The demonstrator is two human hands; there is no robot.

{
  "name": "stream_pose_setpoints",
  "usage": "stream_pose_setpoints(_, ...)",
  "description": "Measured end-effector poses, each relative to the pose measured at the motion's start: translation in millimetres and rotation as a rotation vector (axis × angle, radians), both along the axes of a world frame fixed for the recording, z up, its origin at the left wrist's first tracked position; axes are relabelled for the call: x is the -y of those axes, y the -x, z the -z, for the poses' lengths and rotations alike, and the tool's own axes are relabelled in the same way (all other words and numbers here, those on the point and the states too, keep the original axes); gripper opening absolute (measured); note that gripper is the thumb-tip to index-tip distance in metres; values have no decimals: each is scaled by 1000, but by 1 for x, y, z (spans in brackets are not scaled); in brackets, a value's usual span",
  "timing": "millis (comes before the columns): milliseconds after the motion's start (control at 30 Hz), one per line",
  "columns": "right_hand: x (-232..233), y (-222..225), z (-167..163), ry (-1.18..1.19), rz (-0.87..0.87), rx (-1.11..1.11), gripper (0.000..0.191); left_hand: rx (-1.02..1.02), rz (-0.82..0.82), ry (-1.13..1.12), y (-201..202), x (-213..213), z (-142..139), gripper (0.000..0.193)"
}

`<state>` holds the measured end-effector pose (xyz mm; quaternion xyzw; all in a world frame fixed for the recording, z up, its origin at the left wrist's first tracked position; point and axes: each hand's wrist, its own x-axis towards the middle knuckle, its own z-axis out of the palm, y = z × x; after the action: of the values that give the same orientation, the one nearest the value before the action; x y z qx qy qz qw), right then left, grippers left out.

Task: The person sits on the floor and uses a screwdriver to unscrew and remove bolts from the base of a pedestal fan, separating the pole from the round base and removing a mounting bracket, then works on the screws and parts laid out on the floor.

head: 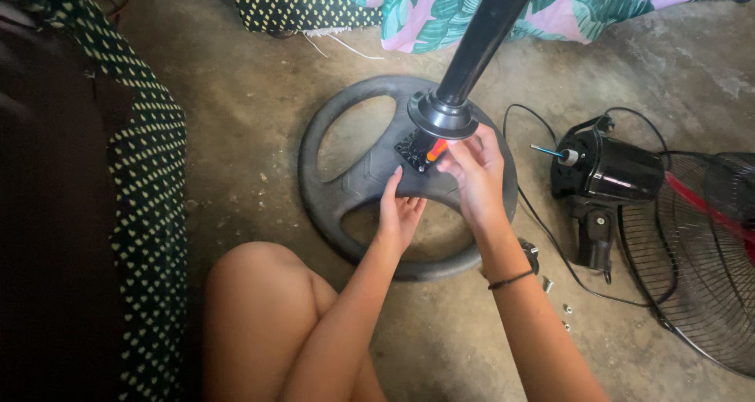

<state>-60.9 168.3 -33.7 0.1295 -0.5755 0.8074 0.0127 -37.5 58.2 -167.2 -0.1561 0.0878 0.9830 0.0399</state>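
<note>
A round black fan base [338, 189] with cut-out openings lies flat on the concrete floor. A black pole [480, 40] with a flared collar rises from its hub, tilted toward the upper right. My right hand [474, 174] grips an orange-handled screwdriver [434, 150] at the hub, just below the collar. My left hand [399, 213] rests on a spoke of the base, palm turned up with fingers spread, holding nothing.
A black fan motor [605, 174] with its shaft and cord lies to the right, beside a wire fan grille [700, 260] with a red blade. Small screws [565, 315] lie near my right forearm. Dotted dark fabric [149, 182] is at left, leaf-print cloth [487, 5] at top.
</note>
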Motion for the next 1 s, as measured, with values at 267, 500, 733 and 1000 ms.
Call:
stream_pose_setpoints(267,12,-8,4,-160,-9,-115,37,10,-18,-30,2,0,2,41)
stream_pose_setpoints(500,20,-13,-3,-23,-71,36,35,18,-22,-81,2,-1,3,41)
stream_pose_setpoints(733,24,-19,-12,-218,121,-122,39,42,-27,-71,4,-2,4,41)
stream_pose_setpoints(1000,18,-18,-16,-138,42,-71,33,23,0,-19,3,-1,2,47)
